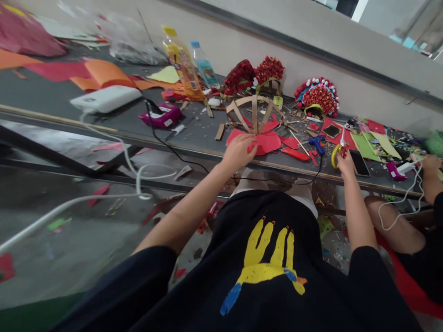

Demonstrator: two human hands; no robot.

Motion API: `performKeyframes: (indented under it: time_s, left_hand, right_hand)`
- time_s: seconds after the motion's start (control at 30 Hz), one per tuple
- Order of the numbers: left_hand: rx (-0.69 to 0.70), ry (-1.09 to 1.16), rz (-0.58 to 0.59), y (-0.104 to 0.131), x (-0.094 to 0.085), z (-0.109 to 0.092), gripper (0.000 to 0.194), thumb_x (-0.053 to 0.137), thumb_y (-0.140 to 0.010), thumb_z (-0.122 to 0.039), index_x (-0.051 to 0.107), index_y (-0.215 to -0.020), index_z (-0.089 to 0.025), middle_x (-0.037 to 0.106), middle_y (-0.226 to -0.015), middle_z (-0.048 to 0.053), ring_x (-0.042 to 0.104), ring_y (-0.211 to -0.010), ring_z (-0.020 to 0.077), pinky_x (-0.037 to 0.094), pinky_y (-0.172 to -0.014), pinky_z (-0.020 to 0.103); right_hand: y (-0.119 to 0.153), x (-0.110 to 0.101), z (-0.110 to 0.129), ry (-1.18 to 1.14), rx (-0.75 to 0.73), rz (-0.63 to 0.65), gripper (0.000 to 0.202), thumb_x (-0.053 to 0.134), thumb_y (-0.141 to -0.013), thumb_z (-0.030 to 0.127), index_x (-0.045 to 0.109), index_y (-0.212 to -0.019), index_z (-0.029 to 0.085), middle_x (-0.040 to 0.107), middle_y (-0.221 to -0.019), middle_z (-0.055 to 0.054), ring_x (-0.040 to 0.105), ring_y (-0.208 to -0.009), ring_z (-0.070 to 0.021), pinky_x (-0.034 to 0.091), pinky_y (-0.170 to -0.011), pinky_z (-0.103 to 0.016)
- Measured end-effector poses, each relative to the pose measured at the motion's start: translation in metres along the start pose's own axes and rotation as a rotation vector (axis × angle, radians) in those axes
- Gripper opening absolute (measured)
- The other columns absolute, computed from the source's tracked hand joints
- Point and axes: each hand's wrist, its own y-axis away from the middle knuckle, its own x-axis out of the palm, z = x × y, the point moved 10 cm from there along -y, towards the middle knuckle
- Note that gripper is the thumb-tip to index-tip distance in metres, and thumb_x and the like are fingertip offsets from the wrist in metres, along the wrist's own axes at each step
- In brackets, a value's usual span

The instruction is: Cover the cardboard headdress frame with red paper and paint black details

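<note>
My left hand (pixel 240 151) is at the table's front edge. Its fingers are bent, with the thumb and forefinger closed on a piece of red paper (pixel 268 143). Behind the paper stands a frame of tan cardboard strips (pixel 255 113), curved across the top with spokes running down. My right hand (pixel 346 165) grips scissors (pixel 335 156) by their yellow and red handles, the blades pointing away from me. A blue glue gun (pixel 317 145) lies to the left of the scissors. Just right of that hand rests a dark-screened phone (pixel 359 163).
Red decorated headpieces (pixel 316 97) stand against the wall. Two bottles (pixel 182 60), a white power bank (pixel 105 98) and a purple box (pixel 162 115) are at the left. Cables hang before the table edge. At far right, a co-worker's hand (pixel 432 162) is near a white cable.
</note>
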Motion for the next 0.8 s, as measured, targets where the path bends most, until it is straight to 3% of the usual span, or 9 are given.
performKeyframes:
  time_s: [0.1, 0.2, 0.4, 0.5, 0.63, 0.8]
  left_hand:
    - [0.011, -0.121, 0.1, -0.014, 0.034, -0.004, 0.039, 0.048, -0.086, -0.02, 0.063, -0.12, -0.007, 0.054, -0.139, 0.02, 0.051, -0.131, 0.03, 0.039, -0.115, 0.043]
    - [-0.025, -0.128, 0.097, -0.017, 0.049, -0.001, 0.044, 0.044, -0.092, -0.021, 0.056, -0.13, -0.004, 0.049, -0.144, 0.021, 0.047, -0.135, 0.0293, 0.036, -0.117, 0.042]
    - [-0.21, -0.157, -0.037, -0.006, 0.039, 0.019, 0.056, 0.052, -0.091, -0.039, 0.05, -0.134, -0.003, 0.049, -0.14, 0.024, 0.044, -0.133, 0.0354, 0.034, -0.117, 0.046]
    - [-0.236, -0.205, -0.007, -0.006, 0.039, 0.019, 0.058, 0.05, -0.092, -0.041, 0.051, -0.135, -0.002, 0.049, -0.14, 0.024, 0.043, -0.133, 0.0367, 0.033, -0.117, 0.046]
    - [-0.244, -0.224, 0.018, -0.006, 0.038, 0.015, 0.056, 0.048, -0.093, -0.043, 0.052, -0.14, -0.011, 0.047, -0.145, 0.017, 0.041, -0.134, 0.0357, 0.035, -0.114, 0.047]
    - [-0.185, -0.205, 0.059, -0.007, 0.041, 0.011, 0.055, 0.046, -0.095, -0.04, 0.049, -0.144, -0.015, 0.045, -0.15, 0.012, 0.041, -0.135, 0.0337, 0.036, -0.114, 0.047]
  right_hand:
    - [-0.009, 0.011, -0.004, 0.23, -0.016, -0.109, 0.027, 0.068, -0.073, 0.03, 0.058, -0.094, 0.017, 0.065, -0.093, -0.008, 0.062, -0.094, -0.0247, 0.047, -0.093, -0.041]
    - [-0.007, 0.016, 0.001, 0.309, -0.1, -0.185, 0.039, 0.065, -0.072, 0.019, 0.058, -0.109, 0.012, 0.063, -0.113, -0.017, 0.058, -0.109, -0.0268, 0.042, -0.101, -0.042]
    - [-0.003, 0.018, -0.004, 0.381, -0.106, -0.195, 0.021, 0.054, -0.077, 0.015, 0.059, -0.098, 0.013, 0.064, -0.106, -0.016, 0.058, -0.104, -0.0257, 0.043, -0.101, -0.041]
    - [-0.002, 0.017, -0.003, 0.385, -0.103, -0.201, 0.017, 0.052, -0.077, 0.015, 0.059, -0.094, 0.015, 0.064, -0.103, -0.015, 0.058, -0.101, -0.0253, 0.043, -0.099, -0.04]
    - [-0.001, 0.018, 0.0, 0.376, -0.106, -0.196, 0.014, 0.051, -0.079, 0.016, 0.059, -0.091, 0.015, 0.063, -0.102, -0.015, 0.058, -0.098, -0.0246, 0.043, -0.097, -0.039]
    - [-0.001, 0.018, 0.002, 0.393, -0.091, -0.177, 0.015, 0.05, -0.081, 0.016, 0.06, -0.092, 0.014, 0.063, -0.105, -0.017, 0.058, -0.101, -0.0246, 0.042, -0.098, -0.037]
